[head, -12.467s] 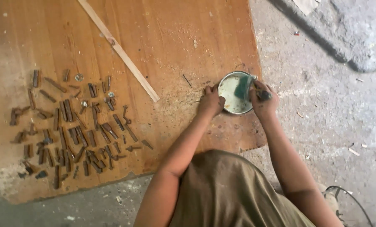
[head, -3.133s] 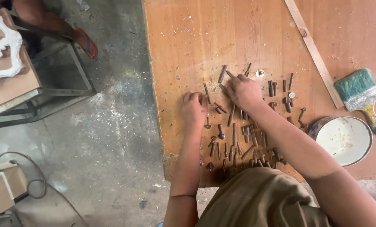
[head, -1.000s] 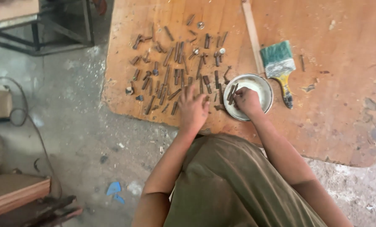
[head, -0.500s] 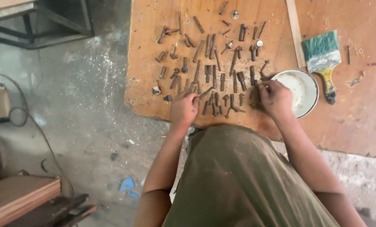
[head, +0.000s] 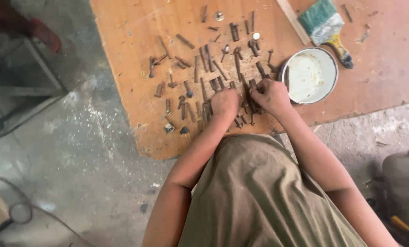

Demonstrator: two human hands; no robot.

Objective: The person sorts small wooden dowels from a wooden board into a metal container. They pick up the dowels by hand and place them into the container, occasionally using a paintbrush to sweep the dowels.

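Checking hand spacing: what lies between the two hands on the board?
Head view: a few rusty bolts lie on the board between the left hand and right hand.

Bolts (head: 204, 68) lie scattered on the board (head: 136, 27); bowl (head: 312, 75) to their right, brush (head: 327, 25) behind it.

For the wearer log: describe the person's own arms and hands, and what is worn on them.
Both arms are bare from shoulder to fingertips: no sleeves, gloves, watch, rings or bands show. The left hand and right hand are uncovered. The one garment visible is an olive-brown sleeveless top with soft folds.
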